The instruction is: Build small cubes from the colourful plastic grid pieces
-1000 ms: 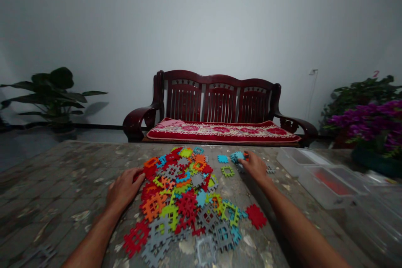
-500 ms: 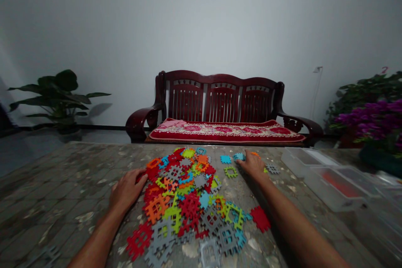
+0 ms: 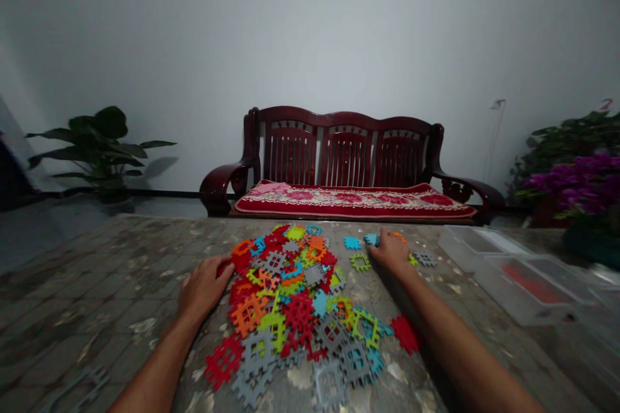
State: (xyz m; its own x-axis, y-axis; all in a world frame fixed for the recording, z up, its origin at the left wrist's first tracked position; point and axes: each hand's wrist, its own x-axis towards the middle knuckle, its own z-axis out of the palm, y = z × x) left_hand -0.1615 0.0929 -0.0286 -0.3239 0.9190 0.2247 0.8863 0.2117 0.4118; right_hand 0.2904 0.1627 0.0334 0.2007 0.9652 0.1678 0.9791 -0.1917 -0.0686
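A heap of toothed plastic interlocking tiles (image 3: pixel 298 310) in red, orange, green, blue and grey covers the middle of the table. At the heap's left edge rests my left hand (image 3: pixel 206 284), fingers lying loosely with the thumb and fingertips touching red tiles. Off to the heap's far right, my right hand (image 3: pixel 393 253) has its thumb and forefinger on a blue tile (image 3: pixel 371 239), which lies at the table surface and is partly hidden by the fingers. Beside it are another blue tile (image 3: pixel 352 243), a green square frame tile (image 3: pixel 360 262) and a grey grid tile (image 3: pixel 425 259).
Clear plastic boxes (image 3: pixel 520 287), one with something red-orange inside, stand on the right of the table. A red tile (image 3: pixel 404 333) lies near my right forearm, and a grey piece (image 3: pixel 80 390) at the near left. Beyond the table is a wooden bench (image 3: pixel 343 148).
The whole view has shifted slightly to the right. Both hands stay in nearly the same places, the right one still at the blue tile.
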